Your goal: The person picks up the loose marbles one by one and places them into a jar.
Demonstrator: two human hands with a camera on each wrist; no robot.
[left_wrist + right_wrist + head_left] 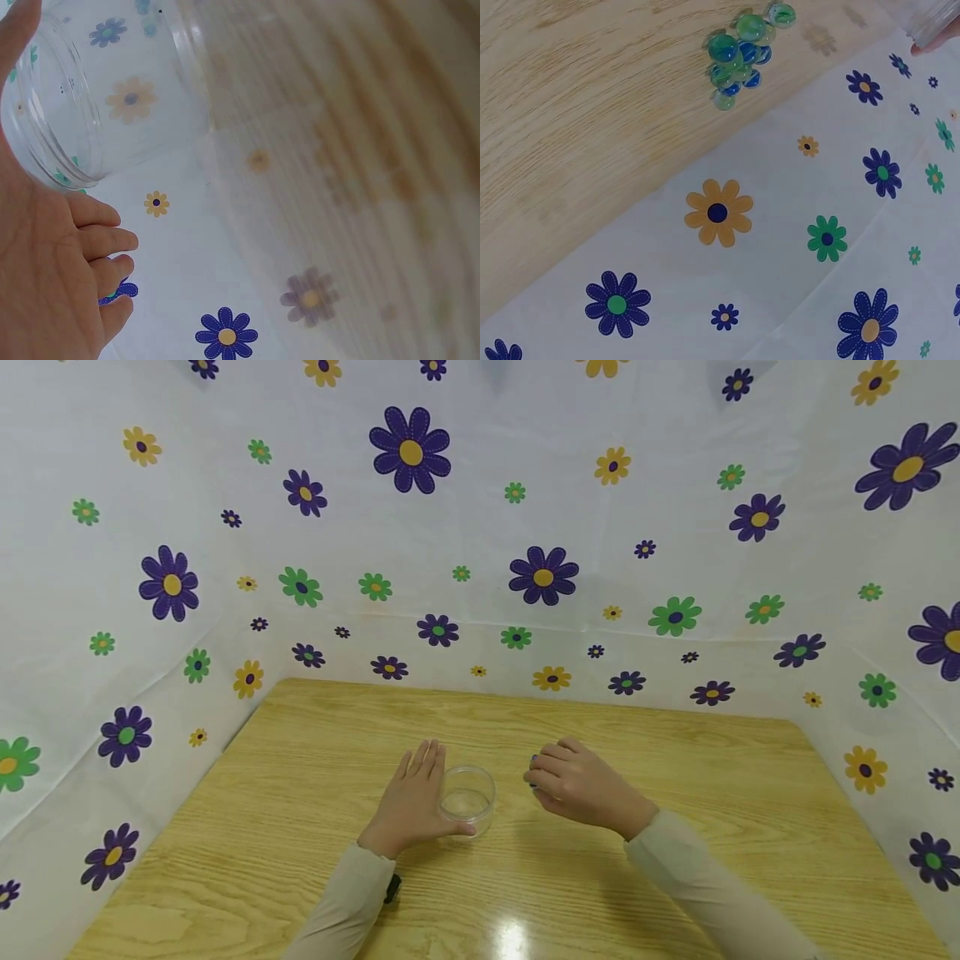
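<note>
A clear, round, wide-mouthed jar (pixel 486 803) stands on the table. My left hand (pixel 412 806) lies against its left side, fingers extended and thumb reaching along the near side. The left wrist view shows the jar's wall (pixel 150 105) close beside the palm. To the right, my right hand (pixel 577 783) is bent over with curled fingers; bits of blue (pixel 533 761) show at its fingertips. Several green and blue glass marbles (pixel 723 48) sit clustered in the right wrist view. The right hand is outside that view, and I cannot tell whether it grips a marble.
The wooden table (pixel 247 852) has a bright light reflection near its front. A white curtain with printed flowers (pixel 480 527) rises behind the table and along both sides. A dark strap (pixel 392 888) shows at the left sleeve.
</note>
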